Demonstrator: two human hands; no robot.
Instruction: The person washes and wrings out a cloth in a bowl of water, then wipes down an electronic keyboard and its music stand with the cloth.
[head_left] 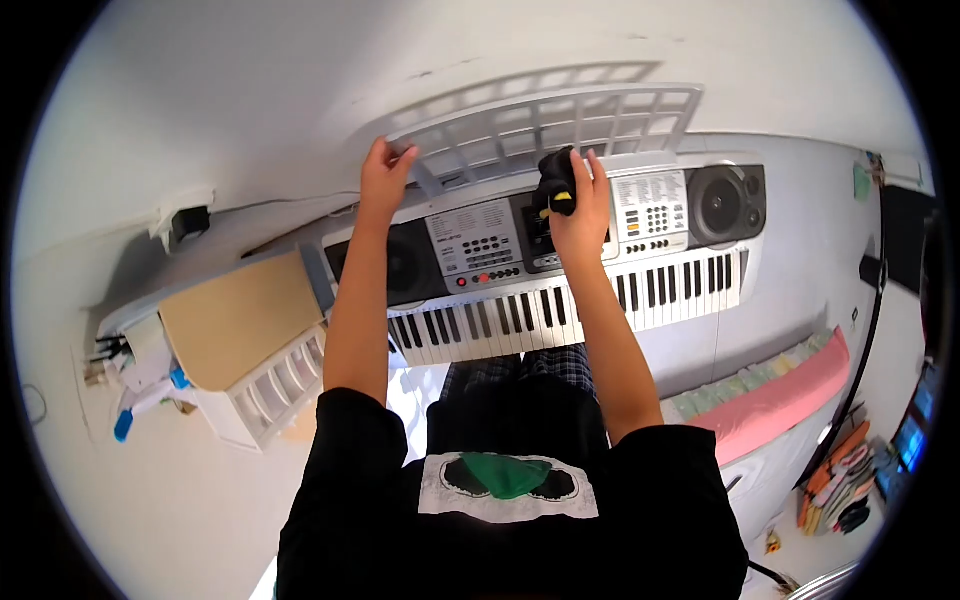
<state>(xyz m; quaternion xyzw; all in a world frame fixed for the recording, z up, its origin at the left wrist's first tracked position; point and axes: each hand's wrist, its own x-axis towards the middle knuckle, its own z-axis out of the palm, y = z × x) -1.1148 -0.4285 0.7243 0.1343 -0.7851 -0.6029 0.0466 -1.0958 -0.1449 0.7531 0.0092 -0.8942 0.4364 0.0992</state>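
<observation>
A silver and black electronic keyboard [490, 235] lies in front of me, its white and black keys toward my body. Behind its panel stands a light grey lattice music rest [510, 125], tilted up near the wall. My left hand [388, 180] pinches the upper left corner of the rest between thumb and fingers. In my right hand [582, 212] is a bunched black cloth [556, 182] with a yellow patch, held above the keyboard's central display, close to the foot of the rest. The cloth covers part of that display.
Left of the keyboard is a cabinet with a tan top [240, 320] and white shelves. A black plug [188, 223] sits in a wall socket, its cable running toward the keyboard. To the right lie a pink cushioned item [785, 400] and a pile of folded things [838, 490].
</observation>
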